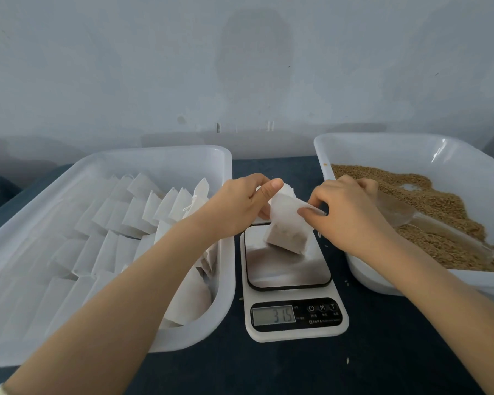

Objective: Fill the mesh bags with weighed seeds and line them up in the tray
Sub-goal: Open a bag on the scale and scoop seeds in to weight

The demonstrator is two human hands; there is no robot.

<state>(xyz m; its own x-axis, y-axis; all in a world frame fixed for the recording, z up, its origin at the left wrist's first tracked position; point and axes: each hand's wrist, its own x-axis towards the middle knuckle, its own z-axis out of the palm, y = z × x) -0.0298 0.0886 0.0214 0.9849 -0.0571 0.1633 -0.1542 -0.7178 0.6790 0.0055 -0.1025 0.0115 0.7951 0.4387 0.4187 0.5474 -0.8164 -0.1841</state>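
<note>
A white mesh bag [287,223] with brown seeds in its bottom stands on the steel plate of a kitchen scale [290,277]; the display reads about 31.5. My left hand [240,203] pinches the bag's upper left edge between thumb and fingers. My right hand [345,212] pinches the upper right edge of the bag. Several white bags lie in overlapping rows in the white tray [160,161] on the left. A second white tray [382,146] on the right holds loose brown seeds [445,212] and a clear plastic scoop [428,223] lying on them.
The trays and scale sit on a dark table [382,352] against a pale wall. A few stray seeds lie on the table near the scale. Both forearms cross the near edges of the trays.
</note>
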